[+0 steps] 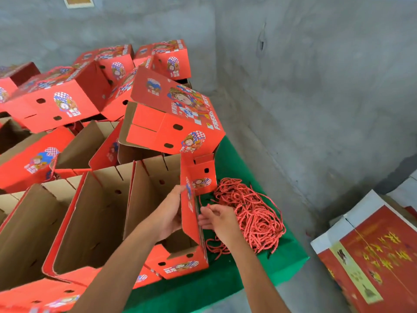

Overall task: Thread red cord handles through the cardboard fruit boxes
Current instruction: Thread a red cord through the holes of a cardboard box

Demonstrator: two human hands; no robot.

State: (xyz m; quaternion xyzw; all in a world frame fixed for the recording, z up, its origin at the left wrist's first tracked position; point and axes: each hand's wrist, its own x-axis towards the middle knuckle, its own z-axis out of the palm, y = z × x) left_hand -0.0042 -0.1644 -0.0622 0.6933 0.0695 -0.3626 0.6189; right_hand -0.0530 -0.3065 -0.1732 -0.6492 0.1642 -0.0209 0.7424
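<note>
Green table cover (234,276) under red boxes (178,265), grey concrete walls (316,86) behind; left fingers (178,193) gripping box wall, right fingers (206,213) loosely open.

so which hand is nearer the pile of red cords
Right. The right hand is outside the open box's side panel, just beside the red cord pile. The left hand is inside that panel, so the cardboard separates it from the pile.

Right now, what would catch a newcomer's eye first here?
The tangled pile of red cords on the green mat, right of the boxes. Next, both hands at the nearest open box: the left hand inside its raised side panel, the right hand outside. Behind, finished red boxes are heaped high.
</note>
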